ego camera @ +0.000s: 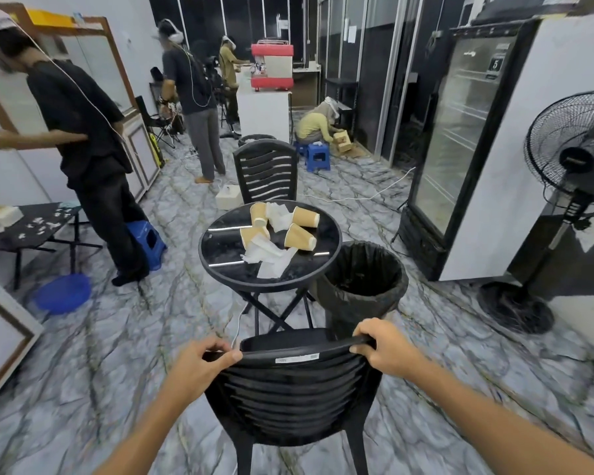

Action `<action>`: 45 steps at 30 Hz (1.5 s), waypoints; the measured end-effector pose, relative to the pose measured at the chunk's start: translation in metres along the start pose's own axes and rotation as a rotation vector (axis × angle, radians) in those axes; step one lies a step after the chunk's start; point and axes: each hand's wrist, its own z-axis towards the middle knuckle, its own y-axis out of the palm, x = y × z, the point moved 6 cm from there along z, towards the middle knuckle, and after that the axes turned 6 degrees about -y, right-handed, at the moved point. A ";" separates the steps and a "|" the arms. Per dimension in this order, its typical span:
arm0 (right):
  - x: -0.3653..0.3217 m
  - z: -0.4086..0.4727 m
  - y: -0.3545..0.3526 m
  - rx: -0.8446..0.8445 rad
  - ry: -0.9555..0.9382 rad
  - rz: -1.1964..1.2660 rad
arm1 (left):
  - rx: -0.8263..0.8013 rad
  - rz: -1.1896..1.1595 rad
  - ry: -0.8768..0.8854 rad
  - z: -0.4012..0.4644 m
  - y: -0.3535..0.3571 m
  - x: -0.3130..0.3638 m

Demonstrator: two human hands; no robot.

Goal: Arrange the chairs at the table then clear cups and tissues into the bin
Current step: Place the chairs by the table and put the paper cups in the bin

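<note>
A person stands behind a black plastic chair (pixel 290 382), seen from their own head cam. Both hands grip the chair's top rail: left hand (pixel 199 363) w/ fingers curled over the rail's left end, thumb on the near side; right hand (pixel 386 344) wrapped the same way round the right end. Holding at both ends likely gives even control for pushing or steering the chair w/o twisting it. The rail's long axis runs left-right between the two sets of fingers, tilted slightly up toward the right hand. The chair's back faces the person, so its seat points away, toward a round black table (pixel 220 248) just beyond the fingers. A second black chair (pixel 266 169) sits at the table's far side, seat hidden, its back toward the table. On the tabletop lie four tan paper cups (pixel 300 237), all tipped on their sides, mouths pointing in different directions, mixed w/ crumpled white tissues (pixel 271 257). A black-lined bin (pixel 362 286) stands just beside the table, ahead of the right-hand fingers, handy for sweeping rubbish in. Judging by this, the chair step is in hand; cups and tissues not yet cleared. Other people work in the background, well beyond the table.
</note>
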 end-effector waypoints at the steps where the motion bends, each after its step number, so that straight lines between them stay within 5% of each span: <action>1: -0.001 -0.007 0.003 0.007 -0.004 0.000 | 0.005 -0.007 -0.011 -0.007 0.002 -0.004; 19: -0.024 -0.111 0.046 -0.102 0.023 0.048 | -0.076 0.102 -0.072 -0.118 0.019 -0.043; 27: -0.049 -0.122 0.018 -0.187 0.084 0.031 | -0.143 0.386 0.011 -0.132 0.018 0.009; 32: -0.067 -0.121 -0.021 -0.086 0.091 0.048 | -0.160 0.459 0.092 -0.126 0.031 0.045; 45: -0.018 -0.087 -0.093 -0.029 0.256 -0.159 | -0.266 0.535 0.276 -0.035 0.070 0.149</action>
